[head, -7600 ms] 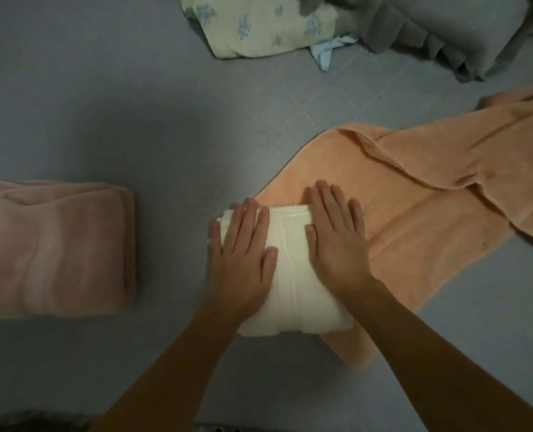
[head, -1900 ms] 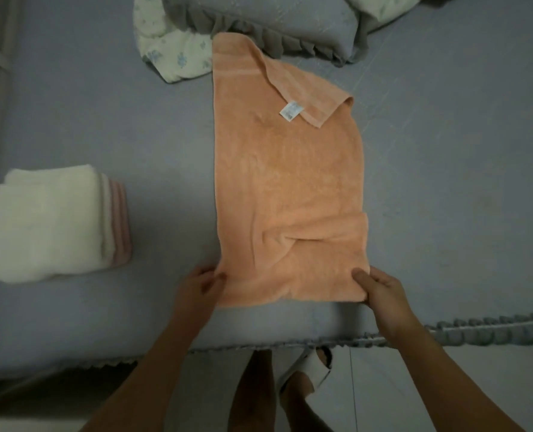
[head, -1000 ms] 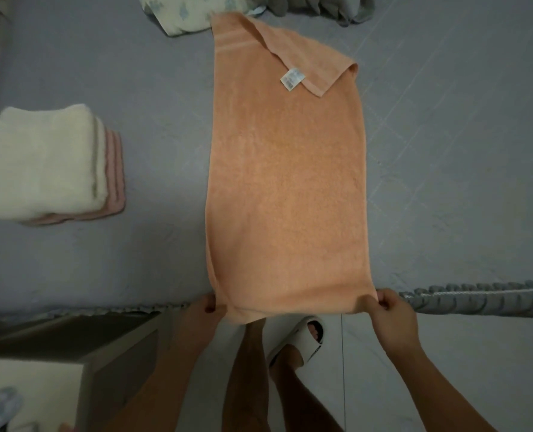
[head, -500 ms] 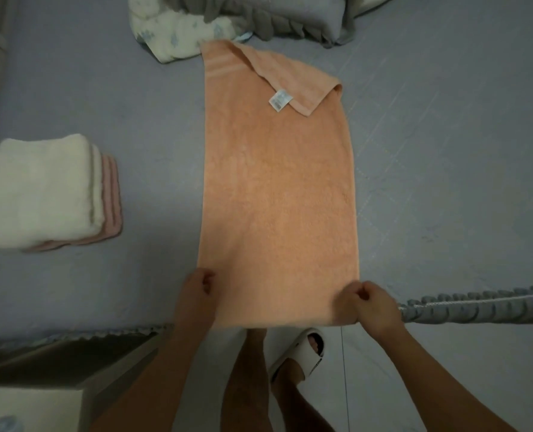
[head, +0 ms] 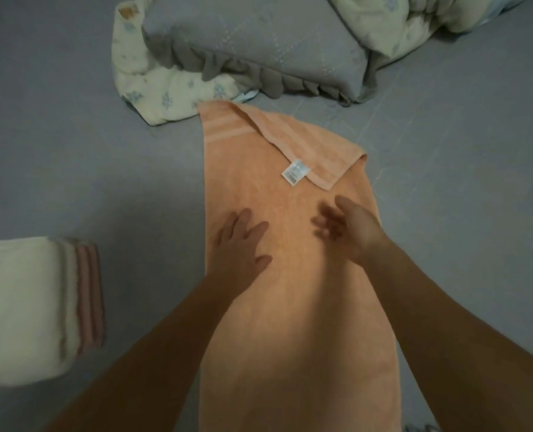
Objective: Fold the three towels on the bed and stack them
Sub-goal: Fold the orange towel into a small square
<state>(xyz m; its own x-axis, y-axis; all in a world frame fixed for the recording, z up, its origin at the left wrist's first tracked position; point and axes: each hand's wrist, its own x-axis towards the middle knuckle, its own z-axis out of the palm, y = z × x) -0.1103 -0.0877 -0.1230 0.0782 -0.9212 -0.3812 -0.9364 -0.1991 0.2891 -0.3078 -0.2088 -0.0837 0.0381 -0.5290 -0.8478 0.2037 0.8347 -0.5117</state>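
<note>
Head view shows my left hand [head: 240, 244] flat on the orange towel [head: 290, 307], fingers straight and spread, gripping nothing. I judge it lies there to smooth the strip before the next fold. My right hand [head: 349, 232] is blurred beside it, fingers loosely extended and empty; whether it touches the cloth I cannot tell. The towel runs lengthwise on the bed [head: 72, 151] under both palms, its turned-back corner with the white label [head: 295, 173] just beyond my fingertips. Well left of my left fingers sits the stack — cream towel [head: 19, 307] on the pink towel [head: 90, 297] — awaiting the third.
</note>
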